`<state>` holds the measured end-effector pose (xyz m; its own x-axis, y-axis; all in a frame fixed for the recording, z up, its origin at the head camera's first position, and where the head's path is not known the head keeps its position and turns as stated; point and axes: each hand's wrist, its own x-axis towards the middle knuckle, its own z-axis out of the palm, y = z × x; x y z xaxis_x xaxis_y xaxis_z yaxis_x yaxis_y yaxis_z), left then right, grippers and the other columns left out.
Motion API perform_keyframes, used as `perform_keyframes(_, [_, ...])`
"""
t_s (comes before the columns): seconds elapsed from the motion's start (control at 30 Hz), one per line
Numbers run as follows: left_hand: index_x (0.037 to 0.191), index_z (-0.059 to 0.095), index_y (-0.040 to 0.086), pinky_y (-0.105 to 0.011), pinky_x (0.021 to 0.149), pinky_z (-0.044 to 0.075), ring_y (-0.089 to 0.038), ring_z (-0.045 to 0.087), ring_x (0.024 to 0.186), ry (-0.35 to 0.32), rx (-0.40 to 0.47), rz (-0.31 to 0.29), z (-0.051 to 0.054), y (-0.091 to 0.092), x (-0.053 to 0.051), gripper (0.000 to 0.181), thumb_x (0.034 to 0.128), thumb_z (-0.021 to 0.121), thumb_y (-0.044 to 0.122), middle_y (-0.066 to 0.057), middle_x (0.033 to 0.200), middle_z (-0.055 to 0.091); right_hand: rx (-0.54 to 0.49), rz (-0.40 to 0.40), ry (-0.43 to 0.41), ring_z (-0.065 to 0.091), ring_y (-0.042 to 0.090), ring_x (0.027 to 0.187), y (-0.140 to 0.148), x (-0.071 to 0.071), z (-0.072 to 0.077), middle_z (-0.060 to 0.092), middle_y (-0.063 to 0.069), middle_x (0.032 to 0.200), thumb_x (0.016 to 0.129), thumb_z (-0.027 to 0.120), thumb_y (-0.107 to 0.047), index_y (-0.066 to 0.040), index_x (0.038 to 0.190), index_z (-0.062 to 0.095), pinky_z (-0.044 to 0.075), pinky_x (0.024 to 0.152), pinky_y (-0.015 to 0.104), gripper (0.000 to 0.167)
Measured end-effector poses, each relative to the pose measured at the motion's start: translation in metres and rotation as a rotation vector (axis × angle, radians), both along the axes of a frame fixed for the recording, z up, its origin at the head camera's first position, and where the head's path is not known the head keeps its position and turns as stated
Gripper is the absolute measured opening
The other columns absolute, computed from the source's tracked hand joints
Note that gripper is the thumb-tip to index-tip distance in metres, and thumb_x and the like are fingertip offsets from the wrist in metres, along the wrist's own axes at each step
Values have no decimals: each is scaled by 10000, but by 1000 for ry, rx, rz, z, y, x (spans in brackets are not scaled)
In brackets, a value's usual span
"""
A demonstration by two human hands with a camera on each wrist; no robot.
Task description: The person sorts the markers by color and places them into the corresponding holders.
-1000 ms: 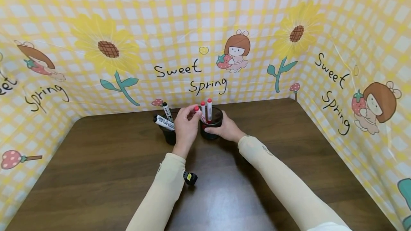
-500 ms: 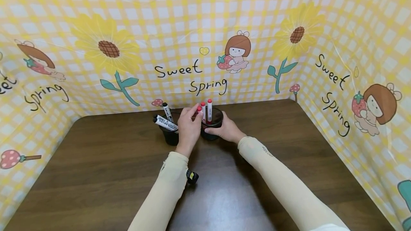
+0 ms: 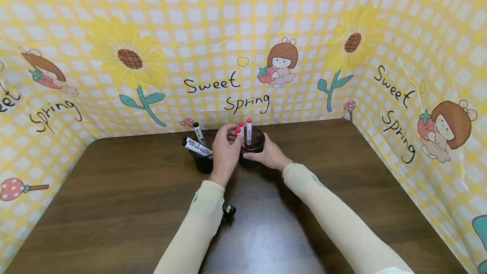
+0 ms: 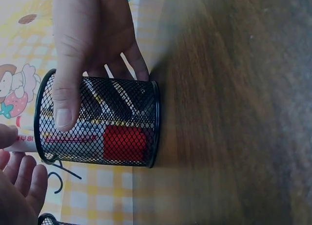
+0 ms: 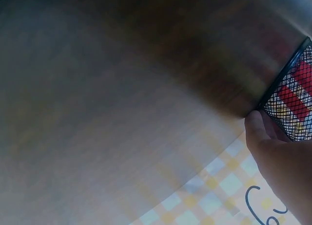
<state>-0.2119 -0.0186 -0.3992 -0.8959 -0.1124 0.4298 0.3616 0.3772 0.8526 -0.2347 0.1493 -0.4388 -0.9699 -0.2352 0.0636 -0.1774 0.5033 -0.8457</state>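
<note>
My left hand (image 3: 225,151) pinches a red-capped whiteboard marker (image 3: 238,131) near its top, at the rim of a black mesh pen holder (image 3: 251,163). Seen from the left wrist, the lower part of this marker (image 4: 27,144) goes down inside the mesh. Two more red-capped markers (image 3: 249,132) stand in the same holder. My right hand (image 3: 271,154) grips that holder from its right side, thumb across the front. In the right wrist view only part of the mesh holder (image 5: 297,96) shows, beside the hand (image 5: 282,152).
A second black mesh pen holder (image 3: 203,165) stands just left, partly behind my left hand, with black-capped markers (image 3: 198,147) leaning in it. Both holders are near the back of the brown wooden table (image 3: 125,206). A yellow checked cloth (image 3: 167,45) hangs around the back and sides.
My left hand has shifted slightly right and lowered the red-capped marker into the right-hand holder. My right hand keeps its grip on the holder and has stayed in place.
</note>
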Motion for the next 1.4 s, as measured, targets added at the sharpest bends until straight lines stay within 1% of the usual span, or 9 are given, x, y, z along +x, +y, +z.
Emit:
perform_keyframes(0.2, [1085, 669, 51, -373, 781, 519, -245, 618, 878, 23, -30, 4, 1, 2, 2, 195, 913, 752, 91, -86, 1002, 625, -8, 16, 26, 543, 267, 1194, -1, -1, -1, 501, 130, 1351, 812, 866, -375, -48, 1455, 373, 421, 1033, 433, 873])
perform_keyframes(0.37, [1080, 683, 78, -360, 753, 496, -231, 606, 849, 15, -81, 27, -2, 5, 3, 195, 910, 761, 135, -58, 985, 618, -5, 15, 28, 547, 269, 1183, -2, 1, -4, 509, 139, 1340, 809, 864, -385, -46, 1434, 383, 424, 1030, 433, 858])
perform_keyframes(0.53, [1090, 687, 97, -365, 741, 484, -195, 588, 825, 21, -117, 28, -3, 7, 2, 203, 914, 762, 166, -40, 978, 611, 8, -3, 26, 555, 272, 1184, -2, 1, -5, 540, 133, 1316, 801, 866, -411, -56, 1407, 401, 430, 1026, 437, 842])
perform_keyframes(0.63, [1095, 688, 103, -371, 734, 483, -196, 589, 821, 22, -113, 29, -2, 7, 1, 214, 909, 767, 173, -36, 976, 608, 16, -9, 23, 558, 263, 1188, -2, 0, -6, 546, 122, 1318, 795, 867, -429, -79, 1406, 400, 435, 1022, 427, 845])
perform_keyframes(0.73, [1099, 687, 103, -369, 734, 485, -198, 591, 823, 24, -109, 36, 0, 7, 1, 222, 909, 769, 183, -34, 983, 607, 12, -2, 30, 561, 261, 1186, -1, -1, -6, 546, 123, 1318, 795, 865, -434, -78, 1408, 399, 438, 1019, 427, 848])
perform_keyframes(0.87, [1104, 689, 99, -362, 736, 485, -194, 592, 822, 38, -105, 44, 2, 6, 0, 234, 906, 775, 188, -34, 989, 609, 11, 5, 36, 562, 267, 1184, -1, -2, -4, 549, 134, 1313, 801, 858, -437, -58, 1407, 397, 441, 1015, 438, 851])
perform_keyframes(1.07, [1093, 687, 92, -368, 729, 487, -193, 587, 812, 74, -93, 34, 5, 7, 0, 237, 897, 781, 189, -38, 989, 607, 5, -18, 28, 565, 281, 1179, -1, 0, 0, 559, 157, 1314, 805, 863, -408, -29, 1426, 386, 441, 1013, 447, 869])
perform_keyframes(1.23, [1101, 689, 108, -343, 744, 495, -171, 585, 820, 78, -95, 49, 6, 5, 0, 236, 908, 778, 210, -25, 1003, 604, 3, -19, 24, 566, 285, 1182, -2, 0, 1, 568, 160, 1309, 810, 860, -398, -9, 1439, 383, 438, 1019, 449, 880])
perform_keyframes(1.4, [1108, 684, 94, -343, 753, 522, -176, 583, 829, 107, -84, 46, 9, 1, 4, 248, 919, 775, 226, -37, 1001, 592, 4, -18, 18, 564, 283, 1188, -1, 1, -1, 571, 156, 1303, 813, 859, -396, 3, 1442, 385, 433, 1025, 453, 883])
